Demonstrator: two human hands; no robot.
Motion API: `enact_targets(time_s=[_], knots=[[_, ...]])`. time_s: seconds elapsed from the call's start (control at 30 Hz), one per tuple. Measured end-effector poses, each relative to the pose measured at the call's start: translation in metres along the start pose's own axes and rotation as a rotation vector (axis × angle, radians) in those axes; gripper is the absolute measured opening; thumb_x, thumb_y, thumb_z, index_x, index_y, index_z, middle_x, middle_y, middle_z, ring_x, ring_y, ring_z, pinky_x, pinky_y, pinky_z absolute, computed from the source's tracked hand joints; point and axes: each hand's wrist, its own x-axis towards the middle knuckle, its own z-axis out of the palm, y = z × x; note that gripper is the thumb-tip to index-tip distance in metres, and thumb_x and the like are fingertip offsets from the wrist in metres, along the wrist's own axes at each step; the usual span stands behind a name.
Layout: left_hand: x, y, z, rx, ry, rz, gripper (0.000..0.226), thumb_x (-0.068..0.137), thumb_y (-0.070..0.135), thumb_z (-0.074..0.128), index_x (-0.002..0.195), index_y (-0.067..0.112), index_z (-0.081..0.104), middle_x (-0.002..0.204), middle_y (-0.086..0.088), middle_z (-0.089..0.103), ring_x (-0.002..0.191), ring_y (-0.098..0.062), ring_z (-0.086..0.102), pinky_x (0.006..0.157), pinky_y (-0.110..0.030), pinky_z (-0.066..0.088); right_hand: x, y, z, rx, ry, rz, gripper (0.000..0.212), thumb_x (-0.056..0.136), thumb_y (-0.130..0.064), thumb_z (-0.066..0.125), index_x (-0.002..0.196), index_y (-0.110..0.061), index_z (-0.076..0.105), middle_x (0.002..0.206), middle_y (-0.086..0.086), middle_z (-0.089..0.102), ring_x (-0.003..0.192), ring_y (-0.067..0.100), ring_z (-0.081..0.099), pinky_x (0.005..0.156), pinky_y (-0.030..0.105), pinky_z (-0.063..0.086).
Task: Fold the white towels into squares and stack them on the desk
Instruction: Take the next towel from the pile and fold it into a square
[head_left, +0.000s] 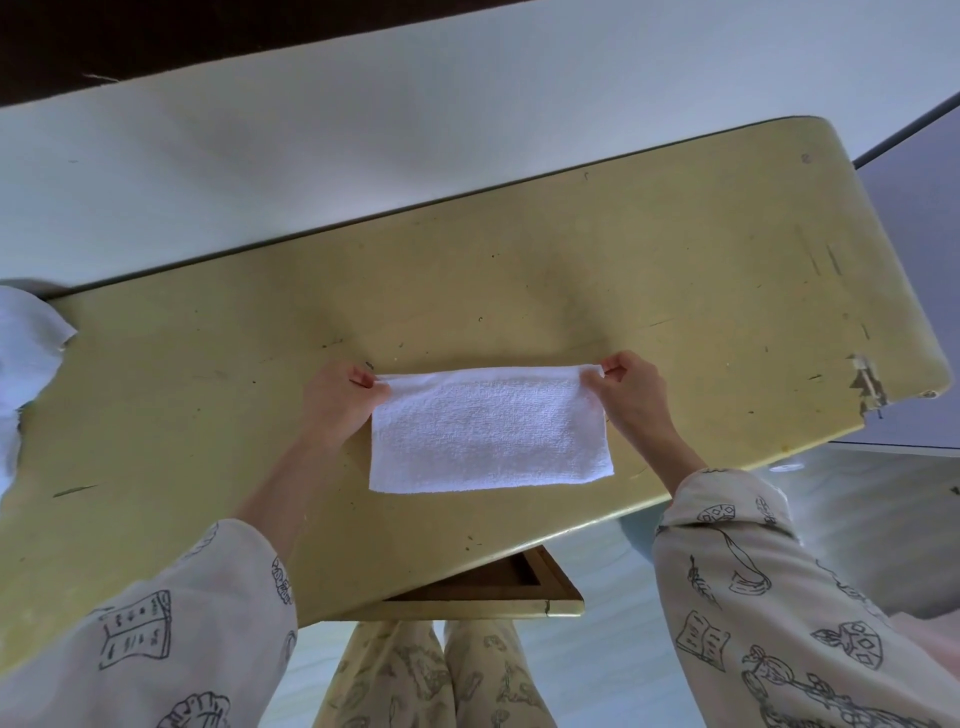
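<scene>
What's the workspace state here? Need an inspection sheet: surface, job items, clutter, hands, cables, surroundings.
Surface: yellow desk, scratched, chipped at its right edge.
Job's things: white towel lying flat as a rectangle; more white cloth bunched at the left edge.
Clutter: nothing seen.
Hands: left hand and right hand each pinch a far corner of the towel.
Cables: nothing seen.
Surroundings: white wall behind; open drawer under the desk.

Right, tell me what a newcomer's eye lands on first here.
The white towel, folded to a rectangle, lies mid-desk, its far corners pinched by the left hand and right hand. The yellow desk is scuffed, its right edge chipped. More white cloth sits at the left edge.
</scene>
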Motion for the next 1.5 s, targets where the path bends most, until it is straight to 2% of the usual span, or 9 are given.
enact_targets(time_s=[0.07, 0.17, 0.4, 0.7, 0.83, 1.0, 1.13, 1.37, 1.5], knots=[[0.000, -0.001, 0.002, 0.030, 0.005, 0.021, 0.016, 0.081, 0.010, 0.060, 0.068, 0.016, 0.054, 0.067, 0.004, 0.050, 0.067, -0.012, 0.046, 0.056, -0.016, 0.033, 0.000, 0.000, 0.000, -0.010, 0.003, -0.002, 0.017, 0.084, -0.013, 0.060, 0.096, 0.000, 0.061, 0.084, 0.005, 0.058, 0.083, 0.019, 0.051, 0.073, 0.025, 0.034], [0.001, -0.004, 0.004, 0.010, 0.030, 0.029, 0.003, 0.083, 0.013, 0.061, 0.082, 0.011, 0.059, 0.068, 0.006, 0.052, 0.071, -0.012, 0.048, 0.055, -0.016, 0.033, 0.001, -0.001, 0.002, -0.013, 0.019, 0.005, 0.017, 0.084, -0.012, 0.060, 0.096, 0.000, 0.062, 0.084, 0.005, 0.058, 0.083, 0.019, 0.051, 0.073, 0.025, 0.035], [-0.001, -0.004, 0.006, -0.037, 0.094, 0.021, 0.020, 0.084, 0.020, 0.064, 0.097, 0.005, 0.061, 0.085, 0.002, 0.057, 0.082, -0.014, 0.052, 0.069, -0.023, 0.036, -0.002, -0.001, 0.008, -0.029, 0.051, -0.012, 0.016, 0.087, -0.011, 0.056, 0.099, -0.002, 0.058, 0.083, 0.004, 0.055, 0.083, 0.018, 0.048, 0.066, 0.018, 0.030], [-0.044, -0.015, 0.003, -0.065, 0.108, -0.006, 0.045, 0.088, 0.033, 0.059, 0.120, 0.006, 0.044, 0.094, 0.001, 0.051, 0.087, -0.015, 0.047, 0.074, -0.027, 0.034, -0.025, -0.003, -0.010, -0.041, 0.090, -0.030, 0.040, 0.089, -0.028, 0.058, 0.122, -0.006, 0.049, 0.090, 0.005, 0.059, 0.090, 0.017, 0.050, 0.079, 0.022, 0.031], [-0.064, -0.040, 0.006, -0.137, 0.063, -0.099, 0.041, 0.088, 0.037, 0.059, 0.114, 0.007, 0.050, 0.101, 0.000, 0.054, 0.089, -0.014, 0.049, 0.078, -0.027, 0.037, -0.047, 0.016, -0.017, -0.042, 0.064, 0.032, 0.027, 0.089, -0.030, 0.058, 0.099, -0.005, 0.062, 0.094, 0.006, 0.064, 0.089, 0.019, 0.057, 0.078, 0.026, 0.037], [-0.075, -0.061, 0.012, -0.124, -0.009, -0.133, 0.040, 0.087, 0.043, 0.058, 0.110, 0.011, 0.058, 0.102, 0.002, 0.057, 0.096, -0.016, 0.053, 0.085, -0.029, 0.040, -0.066, 0.031, -0.010, 0.018, -0.073, 0.153, 0.034, 0.088, -0.034, 0.060, 0.101, -0.003, 0.064, 0.088, 0.004, 0.061, 0.087, 0.025, 0.062, 0.086, 0.043, 0.050], [-0.072, -0.066, 0.012, -0.171, -0.069, -0.143, 0.035, 0.084, 0.046, 0.060, 0.102, 0.015, 0.057, 0.097, -0.002, 0.064, 0.096, -0.023, 0.061, 0.094, -0.043, 0.047, -0.071, 0.035, -0.010, 0.139, -0.108, 0.234, 0.035, 0.088, -0.029, 0.061, 0.110, -0.003, 0.061, 0.090, 0.005, 0.059, 0.067, 0.015, 0.059, 0.065, 0.031, 0.054], [-0.074, -0.065, 0.011, -0.253, -0.099, -0.124, 0.016, 0.086, 0.030, 0.063, 0.086, 0.014, 0.059, 0.077, -0.001, 0.064, 0.070, -0.018, 0.060, 0.074, -0.033, 0.047, -0.074, 0.040, -0.011, 0.233, -0.123, 0.332, 0.026, 0.087, -0.019, 0.064, 0.106, -0.001, 0.060, 0.085, 0.008, 0.062, 0.069, 0.020, 0.065, 0.065, 0.030, 0.056], [-0.074, -0.069, 0.011, -0.325, -0.104, -0.141, 0.012, 0.085, 0.022, 0.065, 0.079, 0.013, 0.059, 0.077, -0.007, 0.066, 0.064, -0.017, 0.062, 0.060, -0.023, 0.046, -0.076, 0.043, -0.009, 0.298, -0.062, 0.344, 0.010, 0.085, -0.013, 0.066, 0.081, -0.006, 0.060, 0.083, 0.012, 0.062, 0.062, 0.017, 0.063, 0.067, 0.025, 0.055]])
